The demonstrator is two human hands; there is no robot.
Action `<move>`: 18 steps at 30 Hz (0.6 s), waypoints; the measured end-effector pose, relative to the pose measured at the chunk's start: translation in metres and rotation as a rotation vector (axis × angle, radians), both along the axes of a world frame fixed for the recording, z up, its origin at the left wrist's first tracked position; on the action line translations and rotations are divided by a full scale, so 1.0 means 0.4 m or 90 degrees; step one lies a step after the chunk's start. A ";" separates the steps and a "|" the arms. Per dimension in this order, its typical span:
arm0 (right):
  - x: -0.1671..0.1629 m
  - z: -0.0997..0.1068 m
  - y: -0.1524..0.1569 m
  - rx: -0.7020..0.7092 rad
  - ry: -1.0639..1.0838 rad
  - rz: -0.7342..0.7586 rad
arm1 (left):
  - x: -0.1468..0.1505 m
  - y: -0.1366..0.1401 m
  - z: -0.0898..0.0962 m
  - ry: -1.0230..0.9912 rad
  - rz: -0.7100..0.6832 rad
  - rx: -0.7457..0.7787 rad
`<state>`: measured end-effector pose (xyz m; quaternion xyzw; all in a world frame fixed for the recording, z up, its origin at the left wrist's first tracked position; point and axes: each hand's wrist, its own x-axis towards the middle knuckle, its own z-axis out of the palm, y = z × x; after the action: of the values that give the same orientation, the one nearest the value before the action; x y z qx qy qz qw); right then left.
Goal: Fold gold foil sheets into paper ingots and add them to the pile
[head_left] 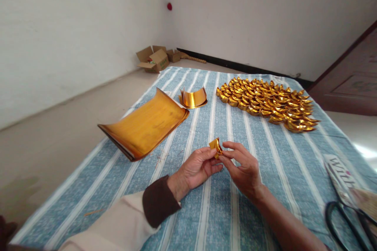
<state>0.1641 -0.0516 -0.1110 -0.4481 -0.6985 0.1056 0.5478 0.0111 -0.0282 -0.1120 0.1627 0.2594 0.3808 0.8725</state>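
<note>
Between my two hands, above the striped cloth, is a small piece of folded gold foil paper (216, 147). My left hand (198, 167) pinches its left side between thumb and fingers. From the right, my right hand (244, 166) grips its lower right edge with thumb and fingertips, the index finger raised beside it. A large curled stack of gold foil sheets (147, 123) lies to the left. Beyond it sits a smaller stack of cut gold foil strips (193, 98). At the far right, many folded gold paper ingots (265, 102) stand packed in rows.
Blue and white striped cloth (182, 200) covers the table. Black-handled scissors (343, 200) lie at the right front edge, beside printed lettering. An open cardboard box (156, 60) is on the floor behind, near the wall. A reddish-brown wooden panel (350, 74) stands at right.
</note>
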 end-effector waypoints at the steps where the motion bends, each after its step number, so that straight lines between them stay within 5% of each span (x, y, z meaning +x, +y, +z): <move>1: 0.000 0.000 0.000 0.000 -0.002 0.000 | 0.000 0.000 -0.001 0.001 -0.002 0.002; 18: 0.008 -0.008 0.006 0.015 -0.006 0.007 | -0.002 0.008 0.006 0.004 0.043 -0.067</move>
<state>0.1673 -0.0493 -0.1141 -0.4382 -0.7050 0.0984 0.5489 0.0102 -0.0251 -0.1096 0.1089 0.2867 0.3956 0.8657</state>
